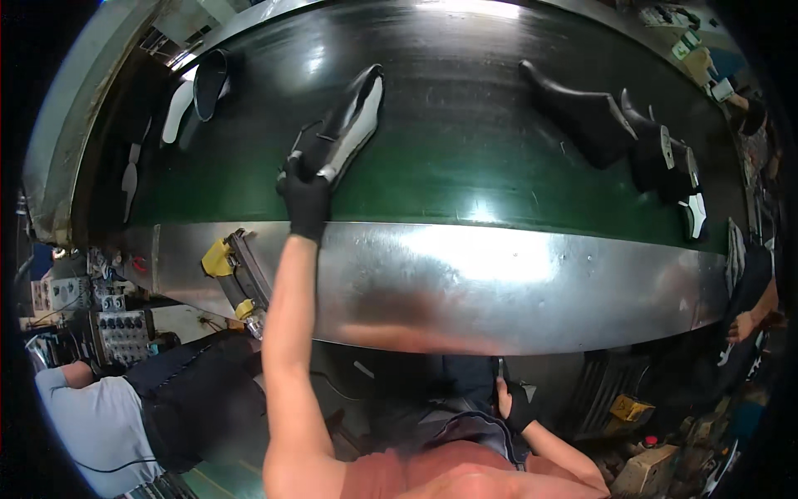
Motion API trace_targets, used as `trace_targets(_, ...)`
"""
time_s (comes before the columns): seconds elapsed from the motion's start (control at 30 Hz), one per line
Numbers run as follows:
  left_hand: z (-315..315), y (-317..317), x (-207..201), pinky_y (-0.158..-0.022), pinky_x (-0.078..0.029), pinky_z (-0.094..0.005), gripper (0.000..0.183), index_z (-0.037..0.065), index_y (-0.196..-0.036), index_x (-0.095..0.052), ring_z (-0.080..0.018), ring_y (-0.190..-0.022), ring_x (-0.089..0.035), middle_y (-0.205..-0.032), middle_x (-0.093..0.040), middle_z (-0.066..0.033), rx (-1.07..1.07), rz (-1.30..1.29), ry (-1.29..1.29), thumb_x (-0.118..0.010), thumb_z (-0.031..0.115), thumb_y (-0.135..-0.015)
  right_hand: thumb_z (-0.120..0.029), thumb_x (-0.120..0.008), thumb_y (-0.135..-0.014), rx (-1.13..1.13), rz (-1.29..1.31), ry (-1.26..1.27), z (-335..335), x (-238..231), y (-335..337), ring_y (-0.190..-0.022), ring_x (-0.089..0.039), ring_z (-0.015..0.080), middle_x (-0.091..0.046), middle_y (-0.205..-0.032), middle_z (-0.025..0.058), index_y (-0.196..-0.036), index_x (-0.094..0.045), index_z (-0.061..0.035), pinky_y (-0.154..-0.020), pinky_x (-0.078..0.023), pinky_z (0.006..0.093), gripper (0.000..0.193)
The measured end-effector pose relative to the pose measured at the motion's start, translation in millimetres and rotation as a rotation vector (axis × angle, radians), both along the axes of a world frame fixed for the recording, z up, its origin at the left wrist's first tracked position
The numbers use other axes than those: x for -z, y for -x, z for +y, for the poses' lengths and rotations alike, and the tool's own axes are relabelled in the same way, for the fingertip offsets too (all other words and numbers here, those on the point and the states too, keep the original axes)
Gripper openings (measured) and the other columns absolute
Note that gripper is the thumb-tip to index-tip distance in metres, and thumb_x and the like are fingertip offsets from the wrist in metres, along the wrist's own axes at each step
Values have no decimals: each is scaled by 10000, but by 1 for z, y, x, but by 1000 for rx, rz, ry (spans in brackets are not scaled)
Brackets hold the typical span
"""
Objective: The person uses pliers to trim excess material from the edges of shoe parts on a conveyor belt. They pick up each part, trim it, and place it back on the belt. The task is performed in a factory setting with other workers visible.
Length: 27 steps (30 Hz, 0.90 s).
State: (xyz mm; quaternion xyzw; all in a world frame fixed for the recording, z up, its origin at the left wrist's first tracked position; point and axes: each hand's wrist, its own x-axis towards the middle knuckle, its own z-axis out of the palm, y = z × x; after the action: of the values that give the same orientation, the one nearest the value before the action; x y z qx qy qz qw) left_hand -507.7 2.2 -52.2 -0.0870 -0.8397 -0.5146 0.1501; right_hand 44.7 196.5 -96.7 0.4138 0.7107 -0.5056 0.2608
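A glossy green work surface (432, 195) curves across a cluttered workshop, with a bright steel ledge (615, 287) along its near edge. At lower left is another person (96, 424) in a pale top.

On the green, from the left, lie a white insole-shaped piece (176, 112) and, touching it, a dark shoe part (211, 85). Nearer, a yellow-and-black power tool (218, 259) rests on the ledge. Left of centre, the left hand (307, 200), in a black glove, is closed around the near end of 1 black shoe (353, 121) with a pale underside, over the green surface. Farther right lies a cluster of black shoe uppers (582, 121).

The left forearm crosses the ledge, covering part of it; the gloved hand hides the shoe's near end. The right hand (517, 406), low at the waist, is beside a slender object (501, 368); whether it grips this cannot be told. The far-right edge is dim and cut off.
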Motion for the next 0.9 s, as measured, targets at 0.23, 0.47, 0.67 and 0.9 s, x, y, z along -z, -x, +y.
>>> trace_targets(0.23,5,5,0,-1002,-415,-402,662,11,-1295,-495,-376,-1147,-547,-1226,-566,-242,-109,429,469,-743,261,-734,-475,-385,-984,20,63,24,4,-24,-1,-509,-628,220,-603,-595,154,-916,-636,52,-521,-489,360,587)
trace_targets(0.47,-2,10,-76,-1002,-414,-389,661,38,-1272,-541,-380,-1128,-572,-1153,-638,-191,213,-144,686,-715,436,-773,-492,-378,-982,135,-74,68,-2,-20,-18,-497,-616,215,-594,-552,125,-732,-627,39,-522,-479,354,637)
trace_targets(0.67,-18,31,-33,-1042,-361,-405,897,-22,-1381,-388,-339,-1251,-455,-1363,-444,-227,358,-64,420,-821,258,-648,-455,-366,-996,131,-40,145,2,-4,-19,-502,-595,193,-582,-559,104,-802,-617,23,-505,-462,336,574)
trace_targets(0.9,-13,-17,-37,-841,-476,-343,551,12,-1256,-499,-235,-894,-595,-1020,-591,-127,268,-545,-479,-643,73,-728,-451,-368,-1003,164,-6,172,7,-28,-2,-474,-586,172,-559,-548,103,-772,-585,45,-492,-477,329,589)
